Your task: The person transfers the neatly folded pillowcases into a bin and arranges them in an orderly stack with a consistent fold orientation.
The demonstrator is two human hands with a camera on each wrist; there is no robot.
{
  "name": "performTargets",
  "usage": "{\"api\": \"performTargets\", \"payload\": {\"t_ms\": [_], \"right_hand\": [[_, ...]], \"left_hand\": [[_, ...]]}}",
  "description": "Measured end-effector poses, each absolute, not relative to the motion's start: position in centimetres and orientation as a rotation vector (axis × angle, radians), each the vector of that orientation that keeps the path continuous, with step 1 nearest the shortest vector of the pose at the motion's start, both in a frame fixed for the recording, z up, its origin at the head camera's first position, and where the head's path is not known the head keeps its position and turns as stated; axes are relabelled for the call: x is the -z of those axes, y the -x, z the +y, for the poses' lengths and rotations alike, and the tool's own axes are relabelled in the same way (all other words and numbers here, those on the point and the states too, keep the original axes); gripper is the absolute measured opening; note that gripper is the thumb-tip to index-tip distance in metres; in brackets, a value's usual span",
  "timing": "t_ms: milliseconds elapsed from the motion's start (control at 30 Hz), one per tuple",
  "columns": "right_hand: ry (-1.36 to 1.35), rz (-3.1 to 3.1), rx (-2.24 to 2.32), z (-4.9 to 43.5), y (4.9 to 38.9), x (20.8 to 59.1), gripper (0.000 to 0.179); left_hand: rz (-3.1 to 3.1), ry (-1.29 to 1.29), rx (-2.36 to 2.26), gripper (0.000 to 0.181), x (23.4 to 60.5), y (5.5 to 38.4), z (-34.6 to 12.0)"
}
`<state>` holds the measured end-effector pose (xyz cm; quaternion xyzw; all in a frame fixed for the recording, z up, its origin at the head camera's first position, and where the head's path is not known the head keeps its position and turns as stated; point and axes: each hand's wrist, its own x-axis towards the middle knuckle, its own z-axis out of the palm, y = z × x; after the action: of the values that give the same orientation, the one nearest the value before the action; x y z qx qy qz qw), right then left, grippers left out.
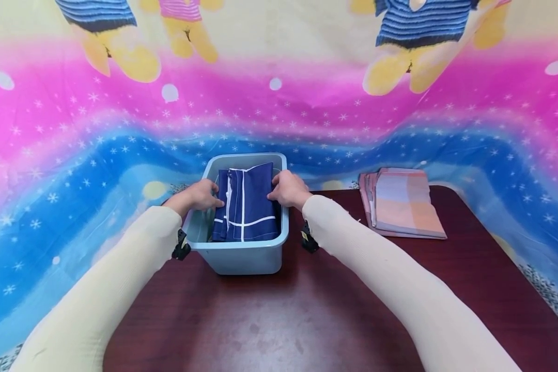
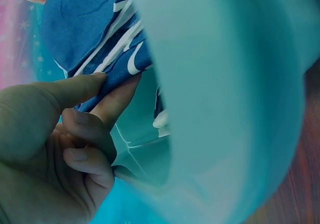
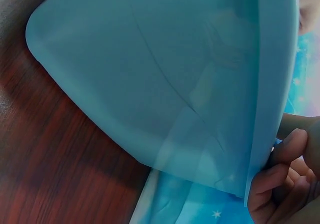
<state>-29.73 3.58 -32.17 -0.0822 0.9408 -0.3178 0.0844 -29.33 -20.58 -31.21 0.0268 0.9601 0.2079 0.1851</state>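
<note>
A folded navy cloth (image 1: pixel 256 199) with white lines sits in the mouth of a light blue-grey plastic bin (image 1: pixel 246 258). Its left edge is pinched between the thumb and forefinger of my left hand (image 1: pixel 200 195), as the left wrist view shows closely, with the other fingers curled below. On the opposite side my right hand (image 1: pixel 289 188) grips the cloth's right edge, over the bin's right rim. In the right wrist view the bin wall (image 3: pixel 150 84) hides the cloth, and curled fingers (image 3: pixel 287 146) show beside the rim. Below the cloth, the left wrist view shows part of the bin's inside.
A folded pink, orange and grey checked cloth (image 1: pixel 402 204) lies at the back right of the dark red-brown table (image 1: pixel 325 320). Behind the table hangs a colourful printed curtain (image 1: pixel 307 98), close to the bin's back. A black wrist camera (image 1: pixel 309 238) is strapped at each wrist.
</note>
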Motion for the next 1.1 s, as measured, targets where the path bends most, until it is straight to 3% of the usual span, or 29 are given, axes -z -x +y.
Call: {"api": "performTargets", "payload": {"t_ms": [433, 1100], "right_hand": [[0.298, 2.783, 0.982, 3.79, 29.73, 32.19, 0.046], [0.373, 2.714, 1.193, 4.34, 29.71, 32.90, 0.034]], "left_hand": [[2.707, -0.117, -0.589, 0.035, 30.87, 28.91, -20.51], [2.691, -0.124, -0.617, 0.038, 30.83, 28.47, -20.45]]}}
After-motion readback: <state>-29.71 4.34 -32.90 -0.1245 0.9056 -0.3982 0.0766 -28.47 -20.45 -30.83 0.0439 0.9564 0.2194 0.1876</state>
